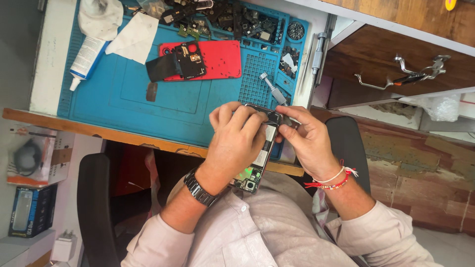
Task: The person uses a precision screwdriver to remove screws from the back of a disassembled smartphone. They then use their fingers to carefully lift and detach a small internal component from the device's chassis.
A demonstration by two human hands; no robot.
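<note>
My left hand [233,140] wraps around an opened phone [258,163] with its circuit board showing, held at the near edge of the blue work mat [128,94]. My right hand [309,140] pinches a small dark part against the phone's top corner. Just beyond my fingers a grey metal tool [273,89] lies on the mat. A red phone back cover [217,59] with a black inner frame [187,60] lies farther up the mat.
A white glue tube [86,57] and white cloths [131,37] lie at the mat's left. Loose dark phone parts [232,20] fill the mat's far trays. A wooden drawer with a metal handle [396,74] is at right. Boxes [32,210] sit at lower left.
</note>
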